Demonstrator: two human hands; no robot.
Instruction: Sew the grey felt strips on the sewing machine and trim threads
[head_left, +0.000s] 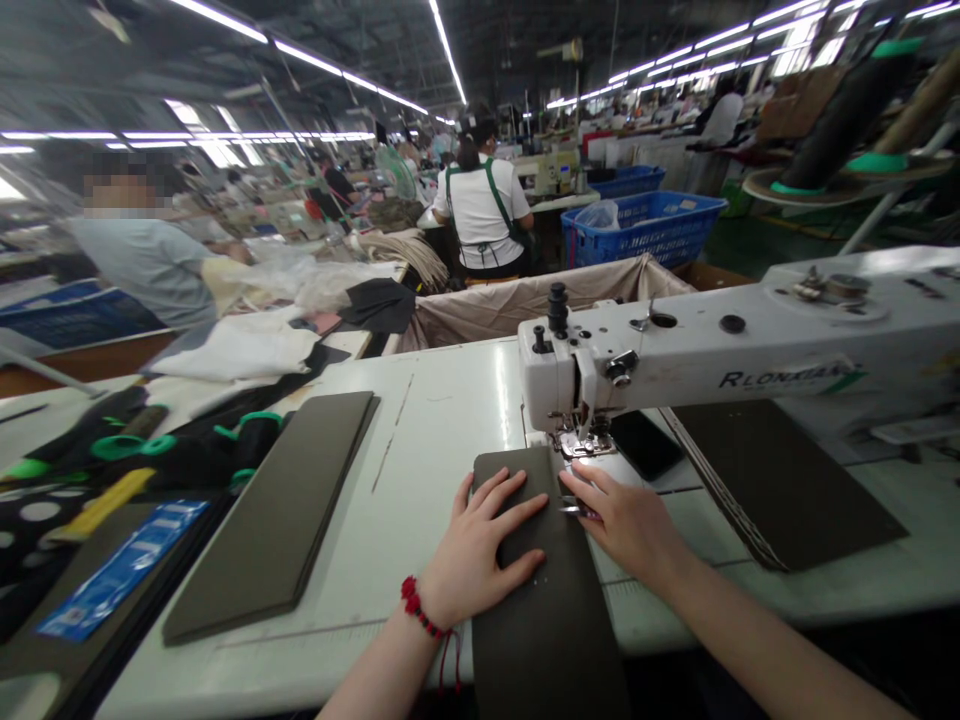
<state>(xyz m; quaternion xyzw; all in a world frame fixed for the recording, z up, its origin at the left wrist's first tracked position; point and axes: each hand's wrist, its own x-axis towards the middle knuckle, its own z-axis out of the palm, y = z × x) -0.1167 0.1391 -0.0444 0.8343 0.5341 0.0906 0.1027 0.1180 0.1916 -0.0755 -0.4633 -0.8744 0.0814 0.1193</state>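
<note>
A long dark olive fabric panel (536, 600) lies on the machine table, its far end just before the presser foot (581, 440) of a white sewing machine (675, 360). My left hand (487, 540) rests flat on the panel with fingers spread; a red and black cord bracelet circles its wrist. On the panel's right edge, close to the foot, is my right hand (619, 515). From under its curled fingers stick two shiny metal tips of what look like thread snips (574, 508), mostly hidden by the hand.
Stacked olive panels lie left (277, 510) and right (787, 480). A black phone (649, 445) sits behind my right hand. Thread cones (259, 440) and a blue packet (124, 570) are at far left. Beyond the table stand a cloth-lined bin (487, 310), blue crates (645, 225) and co-workers.
</note>
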